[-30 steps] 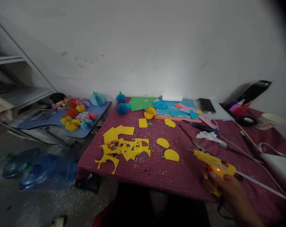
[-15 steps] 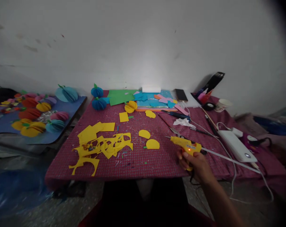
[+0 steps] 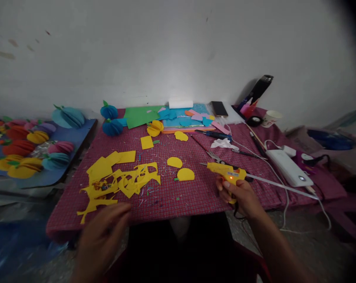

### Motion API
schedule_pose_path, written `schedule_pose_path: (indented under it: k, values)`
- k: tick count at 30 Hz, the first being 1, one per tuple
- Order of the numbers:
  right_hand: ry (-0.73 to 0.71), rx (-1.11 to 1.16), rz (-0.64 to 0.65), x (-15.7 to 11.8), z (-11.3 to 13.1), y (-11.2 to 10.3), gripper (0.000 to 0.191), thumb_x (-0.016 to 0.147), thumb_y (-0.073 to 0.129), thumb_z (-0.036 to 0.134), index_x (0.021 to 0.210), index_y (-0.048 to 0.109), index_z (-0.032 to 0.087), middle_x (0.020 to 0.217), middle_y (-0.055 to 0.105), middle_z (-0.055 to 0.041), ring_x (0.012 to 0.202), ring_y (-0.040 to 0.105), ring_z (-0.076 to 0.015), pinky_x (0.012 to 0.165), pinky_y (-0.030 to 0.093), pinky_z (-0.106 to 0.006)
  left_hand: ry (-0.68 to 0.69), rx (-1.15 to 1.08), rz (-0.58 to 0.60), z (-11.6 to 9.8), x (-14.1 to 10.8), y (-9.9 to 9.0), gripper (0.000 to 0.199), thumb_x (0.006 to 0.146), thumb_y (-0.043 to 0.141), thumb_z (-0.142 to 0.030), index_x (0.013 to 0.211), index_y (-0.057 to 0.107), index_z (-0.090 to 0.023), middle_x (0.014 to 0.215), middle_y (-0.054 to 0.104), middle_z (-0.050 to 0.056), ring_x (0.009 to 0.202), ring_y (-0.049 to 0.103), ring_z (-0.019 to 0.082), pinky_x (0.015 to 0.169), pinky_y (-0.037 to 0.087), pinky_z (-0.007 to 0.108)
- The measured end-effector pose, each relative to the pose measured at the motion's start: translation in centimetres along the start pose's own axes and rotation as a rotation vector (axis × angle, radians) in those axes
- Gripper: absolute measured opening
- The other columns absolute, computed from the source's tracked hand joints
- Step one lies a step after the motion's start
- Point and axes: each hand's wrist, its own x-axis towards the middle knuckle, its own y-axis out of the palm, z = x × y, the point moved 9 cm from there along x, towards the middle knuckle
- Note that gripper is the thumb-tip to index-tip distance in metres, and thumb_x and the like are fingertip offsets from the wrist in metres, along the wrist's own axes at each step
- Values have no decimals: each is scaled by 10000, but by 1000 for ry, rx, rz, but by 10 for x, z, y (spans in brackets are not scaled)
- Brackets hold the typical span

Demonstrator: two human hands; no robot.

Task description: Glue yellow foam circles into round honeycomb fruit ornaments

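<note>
In my right hand [image 3: 239,194] is a yellow glue gun [image 3: 226,172], its small light glowing orange and its nozzle pointing left over the table. A long clear glue stick [image 3: 281,186] sticks out of its back. My left hand [image 3: 104,232], blurred by motion, is above the front left edge with thumb and fingers apart and nothing visible in it. Nearest to it are yellow cut-out scraps [image 3: 133,181]. Between the hands lie a rounded yellow paper piece [image 3: 186,174], with a green bit at its side, and another yellow piece [image 3: 175,162] behind it.
Blue paper balls [image 3: 112,127], a yellow paper ball [image 3: 155,128] and green paper [image 3: 142,116] stand at the back. On the right are a white power bank [image 3: 288,167], cables, a paper cup [image 3: 271,118] and a phone [image 3: 219,109]. A blue side table [image 3: 80,137] bears several paper pumpkins.
My left hand has come into view at the lower left, over the table's front edge. The glue gun stays in my right hand at about the same place. The whole view has shifted slightly.
</note>
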Motion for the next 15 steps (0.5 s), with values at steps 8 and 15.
schedule_pose_path:
  k: [8,15]
  values:
    - [20,-35,4,2,0,1,288,869,747,430,958,667,168,797,604,-20,496,406,-81,463,268,-265,241,103,392,-53,114,134,338,939,610,-346,1259,666,-252,1200,684,92,1111,630,270,987,512,428]
    - [142,-425,80,-3,24,4,433,900,663,590,827,667,164,512,487,29,461,364,-93,465,231,-255,374,224,522,-63,133,152,391,846,721,-474,1161,695,-244,1131,659,108,1104,600,325,967,468,450]
